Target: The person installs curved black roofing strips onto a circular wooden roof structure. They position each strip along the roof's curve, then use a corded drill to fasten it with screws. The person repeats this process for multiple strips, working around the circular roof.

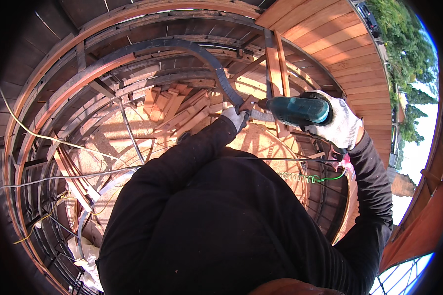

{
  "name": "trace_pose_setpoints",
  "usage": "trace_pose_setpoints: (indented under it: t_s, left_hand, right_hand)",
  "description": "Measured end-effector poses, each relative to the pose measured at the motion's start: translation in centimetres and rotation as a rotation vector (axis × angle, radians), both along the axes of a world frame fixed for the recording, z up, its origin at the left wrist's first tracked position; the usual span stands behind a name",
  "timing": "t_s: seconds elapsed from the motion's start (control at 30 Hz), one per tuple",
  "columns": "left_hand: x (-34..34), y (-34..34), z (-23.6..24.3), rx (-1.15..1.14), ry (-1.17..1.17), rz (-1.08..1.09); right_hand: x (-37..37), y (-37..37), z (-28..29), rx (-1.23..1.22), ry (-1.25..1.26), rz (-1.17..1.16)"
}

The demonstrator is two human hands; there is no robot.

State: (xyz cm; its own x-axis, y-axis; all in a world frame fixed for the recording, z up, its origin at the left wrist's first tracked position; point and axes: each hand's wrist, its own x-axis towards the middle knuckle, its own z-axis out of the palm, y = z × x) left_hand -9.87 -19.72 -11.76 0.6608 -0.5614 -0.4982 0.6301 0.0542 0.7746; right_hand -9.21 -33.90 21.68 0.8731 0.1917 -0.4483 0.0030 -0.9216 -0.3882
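In my right hand [343, 120], in a white work glove, is a teal power drill [298, 109] with its nose pointing left. The drill's tip meets or nearly meets a small reddish wood block [249, 103]; contact cannot be made out. My left hand [235, 119], also gloved, is closed around the lower end of a dark curved strip [220, 73], right beside that block. Some of the left fingers are hidden behind the strip. Below the drill's nose, a short grey curved piece [262, 116] continues from the joint.
Curved wooden ribs [79, 81] ring the space. Cut boards [182, 110] lie heaped on the floor below. Cables [69, 175] cross at left and middle, and a coiled green hose [300, 177] hangs at right. Plank cladding [344, 44] curves along the upper right, with trees [403, 54] outside.
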Motion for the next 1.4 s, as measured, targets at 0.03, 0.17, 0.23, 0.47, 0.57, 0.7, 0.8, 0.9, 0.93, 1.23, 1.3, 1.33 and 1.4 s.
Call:
trace_pose_setpoints:
  t_s: [0.03,0.17,0.23,0.47,0.57,0.7,0.8,0.9,0.93,1.23,1.3,1.33,1.4]
  left_hand:
    - [0.0,-0.1,-0.3,-0.016,0.001,0.008]
    - [-0.2,-0.4,-0.9,-0.022,0.005,0.032]
    - [-0.4,-0.4,-0.5,-0.017,0.016,0.070]
    - [-0.7,-0.5,-1.1,-0.029,-0.003,0.066]
    - [-0.9,-0.4,-1.4,-0.067,0.023,0.067]
    - [0.1,0.7,1.9,0.031,-0.007,0.035]
    - [0.0,0.3,1.1,0.080,-0.048,0.017]
    - [0.0,0.4,1.0,0.062,-0.057,0.021]
    - [0.1,0.5,1.2,0.046,-0.052,0.026]
    - [0.0,-1.0,-2.6,0.161,-0.192,-0.044]
    - [-0.2,-1.5,-3.3,0.185,-0.235,-0.039]
    - [-0.2,-1.7,-3.6,0.198,-0.256,-0.035]
    - [-0.3,-1.4,-2.6,0.183,-0.220,-0.046]
  right_hand:
    - [0.2,0.1,0.1,-0.006,0.013,-0.001]
    - [0.5,0.4,0.3,-0.004,0.045,-0.016]
    - [0.7,0.4,0.2,0.007,0.046,-0.016]
    - [1.6,0.8,0.1,-0.003,0.063,0.056]
    - [2.0,1.4,0.1,-0.028,0.060,0.108]
    - [2.5,1.0,-0.1,-0.057,0.076,0.153]
    - [2.4,0.2,-0.3,0.013,0.067,0.177]
    - [2.4,0.9,0.1,0.024,0.152,0.113]
    - [2.5,0.6,-0.1,0.044,0.175,0.115]
    - [2.5,-1.7,-1.2,0.468,0.537,-0.232]
    - [1.8,-3.6,-2.4,0.579,0.477,-0.125]
    - [1.7,-4.0,-2.5,0.564,0.447,-0.089]
    - [1.5,-4.8,-2.6,0.497,0.335,0.103]
